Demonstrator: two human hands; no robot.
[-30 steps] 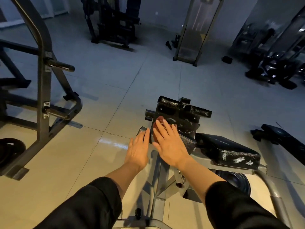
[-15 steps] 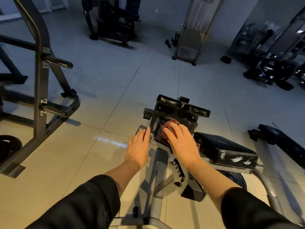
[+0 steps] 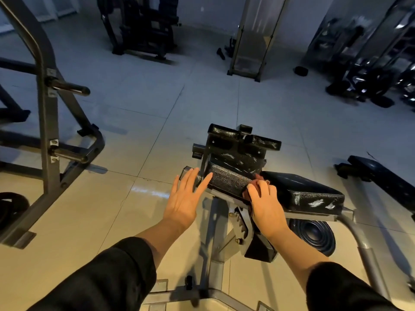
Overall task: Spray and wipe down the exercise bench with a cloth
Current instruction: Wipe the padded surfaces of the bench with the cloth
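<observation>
**Mia:** This is a gym with a shiny tiled floor [image 3: 143,135]. There is a big grey metal rack [image 3: 48,122] on the left and dark machines [image 3: 143,25] at the back.

**Ben:** Where is the exercise bench [image 3: 226,180]?

**Mia:** Right in the middle, close to the person. Its black pad is tilted and looks bumpy like leather. Another black seat pad [image 3: 305,191] sits just to its right. A round weight plate [image 3: 312,236] lies on the floor under that one.

**Ben:** And the cloth?

**Mia:** The cloth [image 3: 258,179] is reddish. It is squashed under the right hand [image 3: 266,205], at the right edge of the bumpy pad. The fingers curl down over it and hold it against the pad.

**Ben:** What about the other hand?

**Mia:** The left hand [image 3: 185,198] is flat with straight fingers. It holds nothing. One fingertip touches the left edge of the pad.

**Ben:** How will the things feel?

**Mia:** I think the cloth is soft and light, so it bunches up. Best to press it flat with the whole palm. The bench looks heavy and stiff on its metal frame [image 3: 215,239], so it should stay put. The pad is likely squishy and a bit slippery if wet. White marks show where its skin is cracked, so the cloth could catch there.

**Ben:** Is there a spray bottle?

**Mia:** I cannot see one.
</observation>
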